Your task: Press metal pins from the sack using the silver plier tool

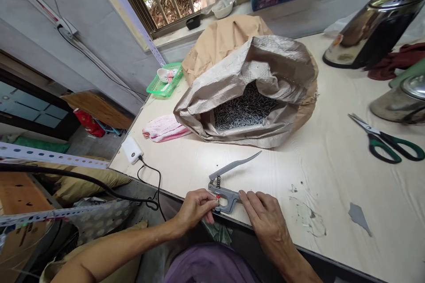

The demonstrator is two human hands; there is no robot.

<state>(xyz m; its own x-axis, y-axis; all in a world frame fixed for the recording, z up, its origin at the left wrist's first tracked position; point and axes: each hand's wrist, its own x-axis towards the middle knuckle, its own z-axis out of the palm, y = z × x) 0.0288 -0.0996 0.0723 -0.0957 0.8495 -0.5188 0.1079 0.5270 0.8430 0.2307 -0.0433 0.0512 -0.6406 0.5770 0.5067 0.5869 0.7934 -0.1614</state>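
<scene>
A grey metal hand tool (229, 197) with a long lever and a dark spring lies at the table's front edge, its lever raised toward the back right. My left hand (198, 205) pinches at the tool's left end beside a small red part (218, 196); what its fingertips hold is too small to make out. My right hand (265, 216) is closed on the tool's right end, fingers together over the grey body. Behind the tool, an open woven sack (212, 93) holds many small dark metal pieces (245, 108).
Green-handled scissors (387, 141) and a metal kettle (372, 26) stand or lie at the right. A white power bank (132, 149) with a black cable, a pink cloth (166, 128) and a green basket (166, 90) are at the left. A grey scrap (359, 217) lies right of my hands.
</scene>
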